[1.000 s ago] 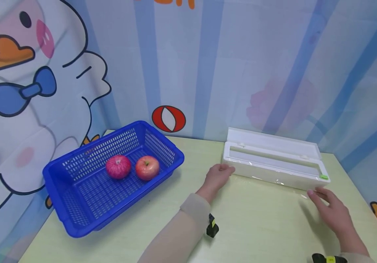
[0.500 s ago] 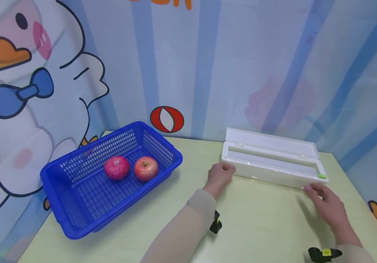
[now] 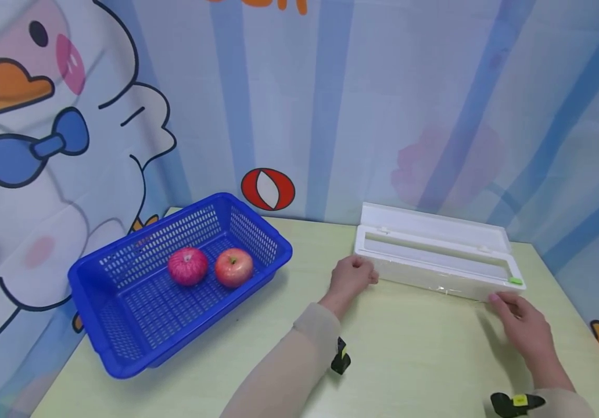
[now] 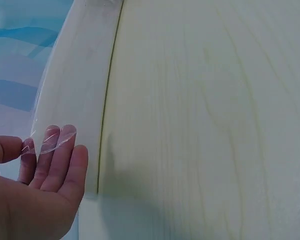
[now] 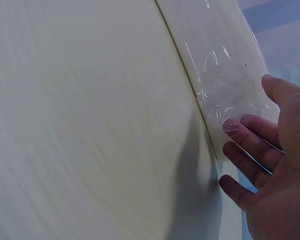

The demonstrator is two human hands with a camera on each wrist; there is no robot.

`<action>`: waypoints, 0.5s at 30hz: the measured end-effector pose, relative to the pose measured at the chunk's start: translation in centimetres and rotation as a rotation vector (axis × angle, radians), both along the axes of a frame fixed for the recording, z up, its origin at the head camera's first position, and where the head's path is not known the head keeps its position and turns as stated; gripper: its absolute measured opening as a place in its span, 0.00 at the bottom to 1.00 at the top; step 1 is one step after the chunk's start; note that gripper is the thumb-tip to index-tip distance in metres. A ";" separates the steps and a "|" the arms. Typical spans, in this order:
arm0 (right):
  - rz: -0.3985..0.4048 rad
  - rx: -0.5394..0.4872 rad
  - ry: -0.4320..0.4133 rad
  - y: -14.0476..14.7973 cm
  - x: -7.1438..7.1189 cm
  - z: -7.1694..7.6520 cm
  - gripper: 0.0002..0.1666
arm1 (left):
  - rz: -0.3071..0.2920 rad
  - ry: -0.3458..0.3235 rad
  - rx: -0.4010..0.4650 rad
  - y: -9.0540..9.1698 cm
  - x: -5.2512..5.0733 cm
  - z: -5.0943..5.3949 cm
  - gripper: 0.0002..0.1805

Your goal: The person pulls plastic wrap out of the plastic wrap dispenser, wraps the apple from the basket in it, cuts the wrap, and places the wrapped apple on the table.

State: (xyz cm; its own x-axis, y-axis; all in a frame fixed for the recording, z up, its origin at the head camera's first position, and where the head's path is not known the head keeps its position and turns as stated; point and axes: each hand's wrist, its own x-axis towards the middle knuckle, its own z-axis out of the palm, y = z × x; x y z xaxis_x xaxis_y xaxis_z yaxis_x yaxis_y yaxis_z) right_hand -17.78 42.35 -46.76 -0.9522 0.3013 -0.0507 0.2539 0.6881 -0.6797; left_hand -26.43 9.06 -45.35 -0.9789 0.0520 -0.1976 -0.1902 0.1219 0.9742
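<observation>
A white cling film dispenser point(image 3: 409, 273) lies at the back right of the table, its lid point(image 3: 430, 229) raised. A green slide cutter point(image 3: 515, 281) sits at its right end. Clear cling film point(image 5: 225, 65) hangs over the front face. My left hand point(image 3: 350, 280) is at the front left corner; in the left wrist view its thumb and index finger pinch the film's edge, which also crosses the other fingertips. At the front right corner is my right hand point(image 3: 529, 328). Its thumb stands apart from the fairly straight fingers, and film lies against the fingertips.
On the left stands a blue perforated basket point(image 3: 137, 302) holding a purplish-red onion point(image 3: 187, 266) and an apple point(image 3: 233, 267). The pale wood-grain table point(image 3: 414, 360) meets a printed cloth backdrop point(image 3: 304, 116) at the back.
My right hand has moved up and slightly left to the film at the dispenser's front right corner. My left hand has shifted a little right. Dispenser and basket stay in place.
</observation>
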 end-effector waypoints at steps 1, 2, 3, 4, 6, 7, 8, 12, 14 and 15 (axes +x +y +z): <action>-0.003 0.001 -0.003 0.0 0.0 0.0 0.44 | 0.000 -0.013 0.043 0.1 0.1 0.2 0.07; -0.007 0.000 -0.005 0.0 0.0 0.0 0.44 | -0.004 -0.024 0.082 0.1 0.2 0.3 0.07; -0.009 -0.004 -0.007 0.0 -0.1 0.0 0.44 | -0.013 -0.038 0.122 0.1 0.2 0.4 0.08; -0.012 -0.004 -0.005 0.0 -0.1 0.0 0.44 | -0.021 -0.055 0.171 0.0 0.3 0.5 0.08; -0.016 -0.003 0.005 0.0 -0.2 -0.1 0.43 | -0.046 -0.083 0.252 -0.1 0.3 0.6 0.09; -0.019 0.001 0.012 0.1 -0.2 -0.2 0.43 | -0.057 -0.099 0.287 -0.2 0.4 0.6 0.09; -0.023 0.007 0.018 0.1 -0.3 -0.2 0.42 | -0.066 -0.114 0.313 -0.2 0.4 0.7 0.09; -0.050 0.020 0.033 0.4 -0.6 -0.6 0.42 | -0.081 -0.157 0.370 -0.4 0.3 0.9 0.09; -0.074 -0.006 0.031 0.6 -0.7 -0.8 0.42 | -0.085 -0.167 0.375 -0.4 0.2 0.9 0.09; -0.085 -0.030 0.033 0.7 -0.8 -0.9 0.42 | -0.091 -0.172 0.381 -0.4 0.2 0.9 0.09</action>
State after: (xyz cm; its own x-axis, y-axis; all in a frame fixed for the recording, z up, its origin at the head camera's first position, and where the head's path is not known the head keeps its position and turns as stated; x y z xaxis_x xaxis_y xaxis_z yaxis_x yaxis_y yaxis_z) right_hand -18.57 43.02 -47.62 -0.9246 0.3797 -0.0299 0.2876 0.6446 -0.7084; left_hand -26.25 8.63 -44.49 -0.9215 0.2371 -0.3077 -0.3589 -0.2166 0.9079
